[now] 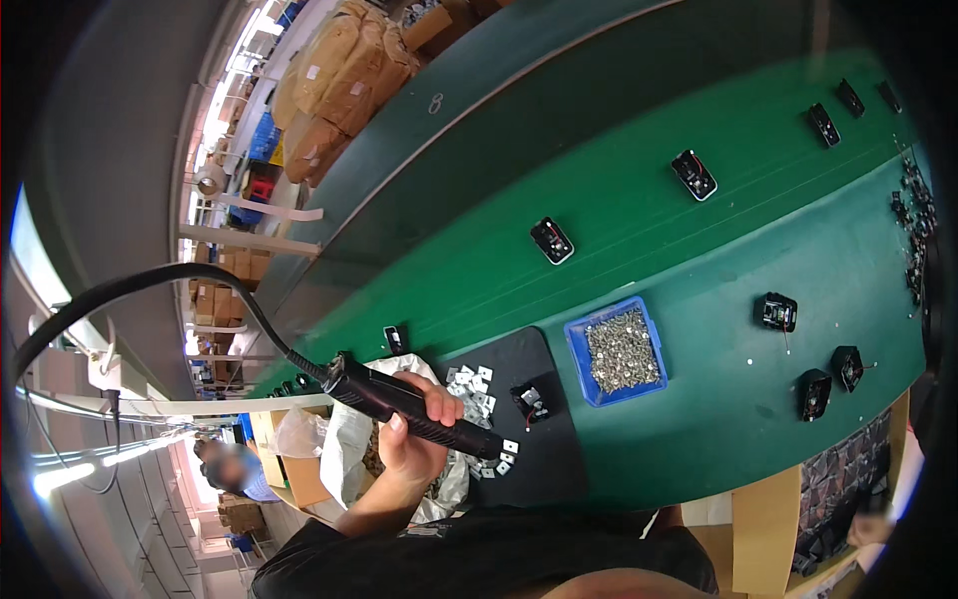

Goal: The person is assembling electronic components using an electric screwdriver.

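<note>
My left hand (417, 439) is wrapped round a black corded electric screwdriver (384, 392), which points down to the right. Its tip end is over a black mat (551, 454), close to several small white square pieces with dark centres (508, 447). More such pieces (477, 382) lie scattered behind the tool. A small black housing with parts inside (530, 401) sits on the mat, just right of the screwdriver. Beneath my left hand an open white bag (344, 454) holds small parts, partly hidden. My right hand does not show.
A blue tray (656, 369) of small metal screws stands right of the mat. Black housings (552, 241) lie along the green belt; others (775, 312) lie on the table at right. Cardboard boxes (766, 524) stand at the near right edge. Other people (239, 469) are at far left.
</note>
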Motion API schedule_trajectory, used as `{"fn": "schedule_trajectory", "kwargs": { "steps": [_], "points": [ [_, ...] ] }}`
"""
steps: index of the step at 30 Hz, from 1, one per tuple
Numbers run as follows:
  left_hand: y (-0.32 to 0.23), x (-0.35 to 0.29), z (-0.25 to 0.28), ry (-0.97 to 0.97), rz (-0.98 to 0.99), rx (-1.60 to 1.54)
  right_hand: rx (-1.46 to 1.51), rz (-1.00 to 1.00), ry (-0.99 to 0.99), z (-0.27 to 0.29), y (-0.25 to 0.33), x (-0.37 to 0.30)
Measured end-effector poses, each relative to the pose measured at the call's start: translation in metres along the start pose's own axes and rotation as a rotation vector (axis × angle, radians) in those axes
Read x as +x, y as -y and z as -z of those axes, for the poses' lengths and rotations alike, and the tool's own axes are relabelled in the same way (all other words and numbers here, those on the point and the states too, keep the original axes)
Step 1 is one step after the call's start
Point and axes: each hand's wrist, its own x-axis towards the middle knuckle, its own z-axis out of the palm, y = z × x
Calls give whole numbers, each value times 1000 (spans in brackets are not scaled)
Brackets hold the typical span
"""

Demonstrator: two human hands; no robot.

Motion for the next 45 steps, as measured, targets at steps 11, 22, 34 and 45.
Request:
{"fn": "schedule_trajectory", "kwargs": {
  "steps": [11, 22, 34, 45],
  "points": [
    [27, -10, 16, -77, -240, -34, -324, 32, -230, 131, -9, -111],
    [43, -83, 43, -70, -286, -186, -754, 227, -153, 149, 105, -140],
    [44, -165, 1, 351, -101, 319, -1145, 726, 945, -80, 256, -290],
    [51, -150, 14, 342, -700, 687, -605, 790, 790, -97, 244, -292]
  ]
}}
